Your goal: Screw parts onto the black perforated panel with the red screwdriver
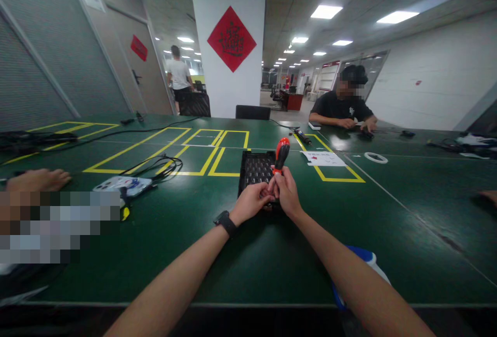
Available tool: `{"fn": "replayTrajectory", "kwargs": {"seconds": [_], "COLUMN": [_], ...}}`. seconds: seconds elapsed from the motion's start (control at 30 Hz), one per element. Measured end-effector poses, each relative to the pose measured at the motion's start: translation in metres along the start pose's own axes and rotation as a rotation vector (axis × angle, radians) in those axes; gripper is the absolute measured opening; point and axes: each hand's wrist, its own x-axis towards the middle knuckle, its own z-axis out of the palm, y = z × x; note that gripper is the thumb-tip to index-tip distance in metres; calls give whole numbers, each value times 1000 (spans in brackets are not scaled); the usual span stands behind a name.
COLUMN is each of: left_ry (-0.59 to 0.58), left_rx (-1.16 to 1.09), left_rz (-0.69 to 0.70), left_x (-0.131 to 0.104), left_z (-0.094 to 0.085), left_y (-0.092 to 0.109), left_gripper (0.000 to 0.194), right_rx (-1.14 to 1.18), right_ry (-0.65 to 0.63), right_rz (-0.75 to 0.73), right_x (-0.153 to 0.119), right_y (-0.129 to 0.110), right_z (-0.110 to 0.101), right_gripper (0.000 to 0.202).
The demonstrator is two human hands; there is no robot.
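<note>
A screwdriver (pixel 282 155) with a red and black handle stands nearly upright over the near right part of a black bit case (pixel 243 170). My right hand (pixel 288 192) is closed round its lower end. Beside it, my left hand (pixel 250 203), with a dark watch on the wrist, has its fingers pinched together, touching the right fingers. Whatever the left fingertips hold is hidden. Rows of small metallic pieces (pixel 258 170) sit inside the case. The screwdriver's tip is covered by my fingers.
A phone (pixel 130 186) and black cables (pixel 169 165) lie left, near another person's hand (pixel 39 179). Yellow tape outlines mark the green table (pixel 186 244). Beyond the case at right are a paper sheet (pixel 324 158) and tape roll (pixel 376 158). A co-worker (pixel 344 101) sits far right.
</note>
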Motion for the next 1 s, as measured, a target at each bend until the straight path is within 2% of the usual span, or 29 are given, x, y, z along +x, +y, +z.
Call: {"fn": "replayTrajectory", "kwargs": {"seconds": [0.3, 0.4, 0.53, 0.8, 1.0], "left_ry": [-58, -26, 7, -57, -9], "left_rx": [11, 20, 25, -54, -26], "left_rz": [46, 38, -2, 33, 10], "left_x": [-1, -1, 0, 0, 0], "left_z": [-3, -2, -1, -2, -1], "left_y": [1, 3, 1, 2, 1], "left_gripper": [13, 9, 13, 11, 11], "right_rx": [9, 2, 2, -4, 9], "right_ry": [-20, -7, -16, -16, 0], "right_rz": [32, 10, -2, 17, -12], "right_x": [1, 0, 0, 2, 1], "right_y": [3, 1, -1, 4, 2], "right_z": [-2, -1, 0, -3, -1], "right_gripper": [34, 32, 32, 32, 29]}}
